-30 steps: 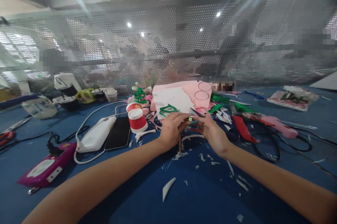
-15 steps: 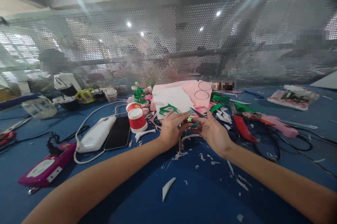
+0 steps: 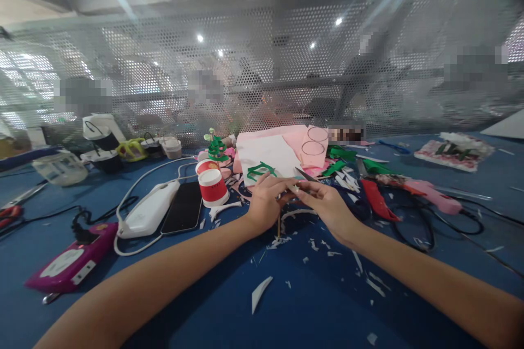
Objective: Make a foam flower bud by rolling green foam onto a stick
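Note:
My left hand is closed around a thin brown stick, whose lower end shows beneath the fingers. At the fingertips is a small pale green-white piece, too small to make out fully. My right hand meets the left there, thumb and fingers pinched at the pale piece. A dark pointed scissor blade juts out above the right fingers; the rest of the scissors is hidden. Behind the hands lie a white sheet with green strips and pink paper marked with circles.
Red-and-white paper cups, a phone, a white power bank and a purple power strip stand left. A pink glue gun, cables and a red cutter lie right. Paper scraps litter the blue table.
My right fingers have closed in from spread to pinched, and the thumb has come down onto the pale piece. The teal part between the hands is now hidden. My left hand has barely moved.

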`<action>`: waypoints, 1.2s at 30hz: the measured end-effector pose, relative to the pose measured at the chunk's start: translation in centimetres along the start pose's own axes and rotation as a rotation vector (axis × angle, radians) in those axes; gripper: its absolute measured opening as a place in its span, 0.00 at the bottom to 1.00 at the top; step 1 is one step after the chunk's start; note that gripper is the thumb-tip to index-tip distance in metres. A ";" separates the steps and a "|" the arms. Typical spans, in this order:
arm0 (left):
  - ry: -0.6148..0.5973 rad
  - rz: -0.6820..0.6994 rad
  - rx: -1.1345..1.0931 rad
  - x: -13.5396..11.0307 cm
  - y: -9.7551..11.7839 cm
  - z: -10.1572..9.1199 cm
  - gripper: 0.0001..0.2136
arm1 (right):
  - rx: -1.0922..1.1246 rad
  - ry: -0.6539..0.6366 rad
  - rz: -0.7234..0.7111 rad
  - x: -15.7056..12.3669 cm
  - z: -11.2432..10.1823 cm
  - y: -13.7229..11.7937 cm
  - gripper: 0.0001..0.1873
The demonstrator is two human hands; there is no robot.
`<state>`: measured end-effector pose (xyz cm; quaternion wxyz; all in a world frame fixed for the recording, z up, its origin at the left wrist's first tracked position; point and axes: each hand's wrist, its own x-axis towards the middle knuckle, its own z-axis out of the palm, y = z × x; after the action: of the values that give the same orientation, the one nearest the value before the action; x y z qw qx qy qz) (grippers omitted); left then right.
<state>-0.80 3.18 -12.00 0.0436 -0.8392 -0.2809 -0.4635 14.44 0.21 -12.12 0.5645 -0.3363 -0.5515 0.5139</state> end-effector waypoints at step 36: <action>-0.182 0.002 -0.244 0.9 0.5 -0.2 0.12 | 0.314 -0.063 0.301 0.5 -0.6 -0.6 0.11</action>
<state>-0.34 3.05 -11.06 -0.0837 -0.8771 -0.2245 -0.4163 15.10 0.65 -11.46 0.5094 -0.3066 -0.4256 0.6822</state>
